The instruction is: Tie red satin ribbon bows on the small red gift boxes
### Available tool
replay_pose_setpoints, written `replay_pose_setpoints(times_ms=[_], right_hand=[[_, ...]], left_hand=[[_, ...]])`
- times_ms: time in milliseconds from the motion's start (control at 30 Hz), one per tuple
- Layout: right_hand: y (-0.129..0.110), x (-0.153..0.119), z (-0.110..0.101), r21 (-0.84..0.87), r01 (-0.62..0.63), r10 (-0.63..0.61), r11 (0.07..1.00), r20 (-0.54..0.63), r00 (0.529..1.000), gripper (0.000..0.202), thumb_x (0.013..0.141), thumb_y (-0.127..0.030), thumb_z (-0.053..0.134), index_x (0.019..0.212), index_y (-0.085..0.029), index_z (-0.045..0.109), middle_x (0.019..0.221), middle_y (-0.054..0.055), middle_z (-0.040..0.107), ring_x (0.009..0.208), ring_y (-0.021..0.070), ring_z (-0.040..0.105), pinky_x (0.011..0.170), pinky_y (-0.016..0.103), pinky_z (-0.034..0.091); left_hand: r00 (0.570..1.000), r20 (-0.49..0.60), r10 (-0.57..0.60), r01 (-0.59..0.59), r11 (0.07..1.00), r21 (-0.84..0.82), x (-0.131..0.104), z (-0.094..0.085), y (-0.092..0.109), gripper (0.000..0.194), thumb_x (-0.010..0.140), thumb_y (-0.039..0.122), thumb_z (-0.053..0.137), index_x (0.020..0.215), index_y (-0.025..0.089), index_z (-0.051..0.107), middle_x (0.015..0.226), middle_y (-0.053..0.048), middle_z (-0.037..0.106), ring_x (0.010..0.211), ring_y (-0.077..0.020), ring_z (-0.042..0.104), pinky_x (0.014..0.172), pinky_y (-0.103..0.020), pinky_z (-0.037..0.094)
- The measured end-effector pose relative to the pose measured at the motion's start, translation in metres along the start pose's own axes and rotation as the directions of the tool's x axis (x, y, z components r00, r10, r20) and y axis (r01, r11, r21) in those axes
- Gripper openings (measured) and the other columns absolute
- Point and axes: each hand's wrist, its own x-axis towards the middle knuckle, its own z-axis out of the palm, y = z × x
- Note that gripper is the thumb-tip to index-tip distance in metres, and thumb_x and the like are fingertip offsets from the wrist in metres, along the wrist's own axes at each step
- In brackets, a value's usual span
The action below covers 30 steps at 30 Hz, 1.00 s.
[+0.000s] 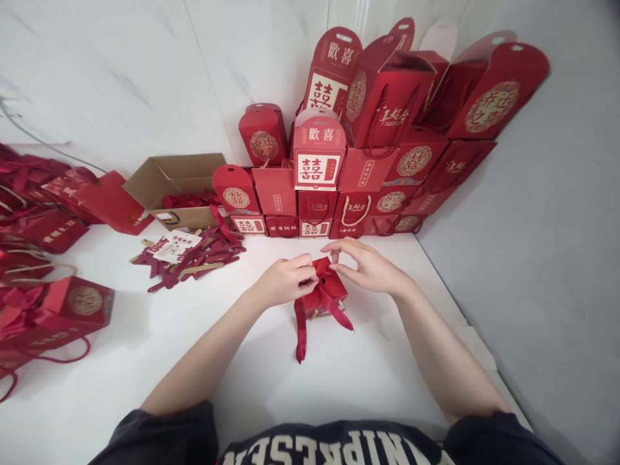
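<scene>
A small red gift box point(339, 290) stands on the white table in front of me. A dark red ribbon point(334, 309) crosses its top, and its two tails hang down the near side, one reaching the table. My left hand point(293, 279) is closed at the box's upper left, its fingers pinched on the ribbon. On the far right side of the box, my right hand point(365, 263) has its fingers apart and curved, with the fingertips near the top edge. What lies under the left fingers is partly hidden.
Red gift boxes point(317, 169) are stacked against the back wall. An open cardboard box point(177, 177) holds red ribbon. Before it lies a pile of dark red ribbons and tags point(194, 255). Finished-looking red boxes with bows point(53, 310) crowd the left. A grey wall point(547, 245) bounds the right.
</scene>
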Motion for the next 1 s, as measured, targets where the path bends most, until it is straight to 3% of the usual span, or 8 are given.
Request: replay_pose_setpoints(times_ms=[67,167,300,567,767,900,1000], right_hand=[[0.000,0.001,0.003,0.011,0.027,-0.027,1.000,0.048,0.998,0.043,0.083,-0.017,0.059,0.124,-0.024,0.051,0.113,0.006,0.063,0.108,0.0228,0.056,0.097,0.041,0.043],[-0.001,0.004,0.008,0.022,0.056,-0.057,0.998,0.090,0.994,0.039,0.082,-0.011,0.056,0.119,-0.024,0.055,0.102,0.003,0.067,0.099,0.0209,0.060,0.100,0.043,0.040],[0.001,0.005,0.008,0.069,0.029,-0.030,0.997,0.017,0.999,0.026,0.088,-0.014,0.050,0.111,-0.022,0.058,0.102,0.006,0.066,0.097,0.0200,0.060,0.092,0.039,0.045],[0.002,0.006,0.020,0.112,0.024,-0.028,0.993,0.037,0.999,0.033,0.079,-0.005,0.050,0.108,-0.020,0.057,0.099,0.004,0.062,0.088,0.0167,0.059,0.086,0.032,0.046],[0.009,0.008,0.027,-0.072,0.037,-0.042,0.997,-0.074,0.996,0.030,0.077,-0.001,0.045,0.097,-0.020,0.058,0.089,0.004,0.057,0.080,0.0171,0.054,0.075,0.029,0.044],[0.017,0.002,0.007,-0.321,-0.032,-0.025,0.947,-0.173,0.985,0.027,0.075,-0.001,0.047,0.091,-0.020,0.059,0.084,0.005,0.057,0.078,0.0195,0.053,0.078,0.034,0.039],[0.027,-0.006,-0.015,-0.403,-0.155,0.052,0.902,-0.253,0.966,0.021,0.074,-0.003,0.049,0.080,-0.020,0.060,0.086,0.006,0.056,0.086,0.0230,0.054,0.081,0.037,0.039]], left_hand=[[1.000,0.004,0.002,-0.002,1.000,-0.006,0.000,0.000,0.000,0.013,0.084,0.020,0.053,0.077,0.019,0.064,0.078,0.001,0.057,0.058,-0.0055,0.051,0.055,-0.017,0.041],[1.000,0.011,-0.002,0.002,1.000,0.000,0.000,0.000,-0.001,0.014,0.085,0.021,0.053,0.078,0.019,0.064,0.078,0.001,0.057,0.059,-0.0056,0.052,0.057,-0.017,0.042],[1.000,0.007,-0.017,0.017,1.000,-0.008,0.000,0.000,0.000,0.015,0.085,0.021,0.052,0.078,0.019,0.065,0.076,0.001,0.055,0.058,-0.0052,0.051,0.056,-0.017,0.042],[1.000,0.006,-0.018,0.018,1.000,-0.005,0.000,0.000,0.000,0.013,0.085,0.022,0.053,0.079,0.019,0.065,0.078,0.001,0.056,0.059,-0.0054,0.051,0.056,-0.017,0.042],[1.000,0.006,-0.004,0.004,1.000,0.001,-0.001,-0.001,0.000,0.012,0.085,0.021,0.054,0.078,0.019,0.064,0.078,0.001,0.056,0.059,-0.0055,0.051,0.056,-0.017,0.041],[1.000,0.015,-0.008,0.009,1.000,-0.010,-0.001,-0.001,0.000,0.013,0.085,0.021,0.054,0.079,0.019,0.065,0.078,0.001,0.056,0.058,-0.0054,0.051,0.056,-0.017,0.041],[0.999,0.028,-0.019,0.019,1.000,-0.020,0.000,-0.001,0.001,0.015,0.086,0.021,0.053,0.079,0.019,0.066,0.077,0.000,0.056,0.058,-0.0054,0.051,0.056,-0.016,0.042]])
